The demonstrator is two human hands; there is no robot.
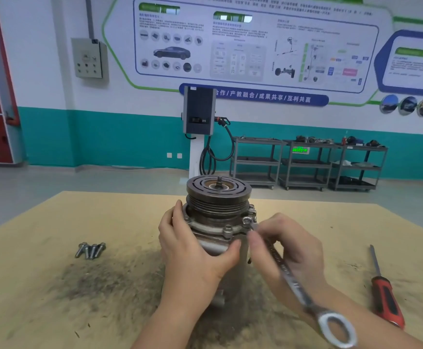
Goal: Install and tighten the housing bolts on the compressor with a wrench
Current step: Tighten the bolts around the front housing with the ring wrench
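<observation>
The compressor (218, 197) stands upright on the board-topped table (54, 285), its grooved pulley on top. My left hand (192, 250) grips the housing from the left, thumb across its front. My right hand (288, 245) pinches the shank of a combination wrench (288, 278). The wrench's far end sits on a bolt (247, 220) at the right of the housing flange, and its ring end hangs near the camera. Another bolt head (228, 229) shows at the flange's front. Several loose bolts (90, 250) lie together on the table to the left.
A red-handled screwdriver (384, 290) lies on the table to the right. Dark metal grit is spread over the board around the compressor. Behind the table are an open floor, a charging post (199, 114) and wheeled tool carts (306, 162) along the wall.
</observation>
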